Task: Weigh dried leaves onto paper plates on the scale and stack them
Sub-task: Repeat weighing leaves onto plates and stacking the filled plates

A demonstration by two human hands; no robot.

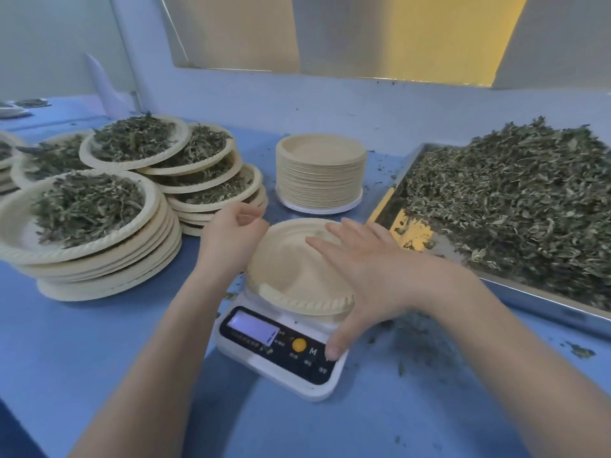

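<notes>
An empty beige paper plate [291, 272] sits on a white digital scale [281, 361] at the middle of the blue table. My right hand [367, 272] lies flat over the plate's right side with straight fingers, its thumb touching the scale's button panel. My left hand [231, 236] hovers by the plate's left rim, fingers loosely curled and holding nothing. Dried leaves [515, 206] are heaped in a metal tray [549, 305] at the right. Filled plates [86, 209] stand stacked at the left.
A tall stack of empty plates [320, 173] stands behind the scale. More filled plate stacks [198, 170] crowd the back left. Loose leaf crumbs [413, 328] lie on the table right of the scale. A wall rises behind.
</notes>
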